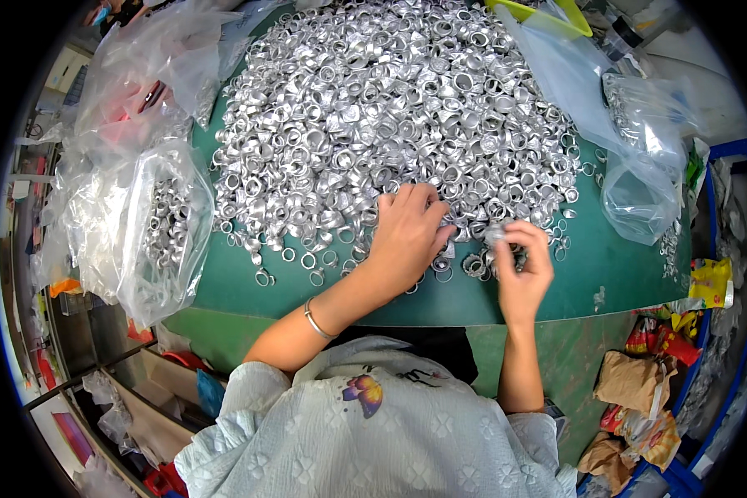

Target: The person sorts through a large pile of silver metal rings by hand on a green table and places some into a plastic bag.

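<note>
Metal rings (390, 100) are heaped over the middle and far part of the green worktop (631, 278), with loose ones scattered nearer. In the right hand (524, 282), a small silvery piece (495, 235) is pinched between thumb and fingertips. The left hand (402, 245) is placed at the heap's near edge, fingers partly curled; whether anything is gripped cannot be told. Filled clear bags (164, 241) are noted left and right.
</note>
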Tool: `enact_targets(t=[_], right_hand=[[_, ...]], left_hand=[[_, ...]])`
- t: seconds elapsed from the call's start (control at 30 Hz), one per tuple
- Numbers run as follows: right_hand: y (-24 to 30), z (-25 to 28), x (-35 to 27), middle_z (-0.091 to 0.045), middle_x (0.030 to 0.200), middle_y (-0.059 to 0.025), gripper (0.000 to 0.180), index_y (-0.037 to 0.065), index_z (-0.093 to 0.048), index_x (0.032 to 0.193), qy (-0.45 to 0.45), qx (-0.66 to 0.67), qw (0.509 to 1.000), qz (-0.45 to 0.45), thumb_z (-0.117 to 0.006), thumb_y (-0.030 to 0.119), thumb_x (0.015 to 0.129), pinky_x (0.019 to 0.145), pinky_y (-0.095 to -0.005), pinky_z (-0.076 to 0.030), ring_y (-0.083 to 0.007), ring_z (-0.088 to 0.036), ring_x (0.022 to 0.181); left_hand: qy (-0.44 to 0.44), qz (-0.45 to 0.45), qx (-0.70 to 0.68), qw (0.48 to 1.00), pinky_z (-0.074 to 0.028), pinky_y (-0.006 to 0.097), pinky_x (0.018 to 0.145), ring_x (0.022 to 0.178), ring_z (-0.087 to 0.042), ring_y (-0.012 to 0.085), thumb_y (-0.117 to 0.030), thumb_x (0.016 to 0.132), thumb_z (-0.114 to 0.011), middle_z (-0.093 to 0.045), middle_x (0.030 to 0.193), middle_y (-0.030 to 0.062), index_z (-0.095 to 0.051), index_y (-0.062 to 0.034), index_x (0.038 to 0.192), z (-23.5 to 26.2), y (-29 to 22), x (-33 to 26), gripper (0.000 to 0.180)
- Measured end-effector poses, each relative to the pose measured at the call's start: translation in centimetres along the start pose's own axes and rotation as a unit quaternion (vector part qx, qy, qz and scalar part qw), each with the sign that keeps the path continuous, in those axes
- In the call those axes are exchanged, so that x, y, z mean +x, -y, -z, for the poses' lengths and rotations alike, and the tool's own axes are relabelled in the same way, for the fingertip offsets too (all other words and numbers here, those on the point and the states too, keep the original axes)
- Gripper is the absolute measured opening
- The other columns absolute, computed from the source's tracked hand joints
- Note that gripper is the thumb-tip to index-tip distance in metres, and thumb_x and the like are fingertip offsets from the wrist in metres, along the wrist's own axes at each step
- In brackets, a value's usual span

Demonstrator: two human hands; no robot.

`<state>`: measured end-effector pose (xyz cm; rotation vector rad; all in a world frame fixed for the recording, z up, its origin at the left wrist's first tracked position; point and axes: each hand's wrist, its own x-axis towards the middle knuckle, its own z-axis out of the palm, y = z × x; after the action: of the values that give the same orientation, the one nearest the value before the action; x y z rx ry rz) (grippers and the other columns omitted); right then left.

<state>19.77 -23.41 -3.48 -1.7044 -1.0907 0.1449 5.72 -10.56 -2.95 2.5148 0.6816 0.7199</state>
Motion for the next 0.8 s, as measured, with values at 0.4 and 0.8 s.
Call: enact_targets(t=[0.4, 0.8], right_hand=[[-0.7, 3.0, 3.1, -0.051, 0.092, -0.0086, 0.017, 0.004, -0.066, 0.094, 0.015, -0.169, 0.986, -0.009, -0.067, 0.002, 0.078, 0.065, -0.0313, -0.043, -0.0219, -0.053, 0.079], [-2.2, 5.5, 1.8, -0.051, 0.075, -0.0020, 0.007, -0.003, -0.059, 0.084, 0.003, 0.034, 0.986, -0.165, -0.065, 0.001, 0.081, 0.065, -0.0222, -0.038, -0.0100, -0.047, 0.069]], left_hand=[[-0.014, -0.021, -0.036, 0.999, -0.033, 0.037, 0.078, 0.093, -0.050, 0.0229, -0.010, 0.074, -0.072, -0.053, 0.104, 0.0053, -0.058, -0.0084, 0.108, -0.6, -1.7, 1.2, 0.037], [0.007, -0.025, -0.051, 0.998, -0.034, 0.036, 0.079, 0.092, -0.051, 0.0232, -0.005, 0.073, -0.070, -0.054, 0.104, 0.0058, -0.059, -0.0080, 0.103, -1.2, -2.2, 1.8, 0.032]])
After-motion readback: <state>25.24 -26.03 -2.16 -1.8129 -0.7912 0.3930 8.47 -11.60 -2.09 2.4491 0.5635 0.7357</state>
